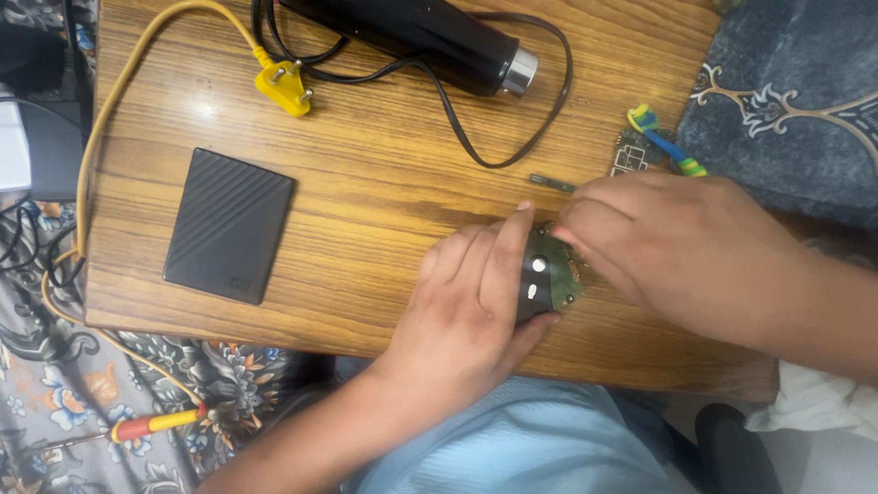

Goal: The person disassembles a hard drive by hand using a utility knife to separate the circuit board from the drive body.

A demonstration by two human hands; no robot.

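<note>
Table [384, 183] left half roomy: black drive case [229, 225] well apart. Left hand [476, 293] clamps dark round device [541, 279] near front edge; right hand [658, 238] pinches its green board rim, toothbrush [666, 144] near right edge

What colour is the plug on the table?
The plug is yellow, seen best in the head view.

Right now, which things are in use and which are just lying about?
In use: left hand, right hand, round part held between them.
Lying about: black case, yellow plug, black tool, toothbrush, small board.
</note>
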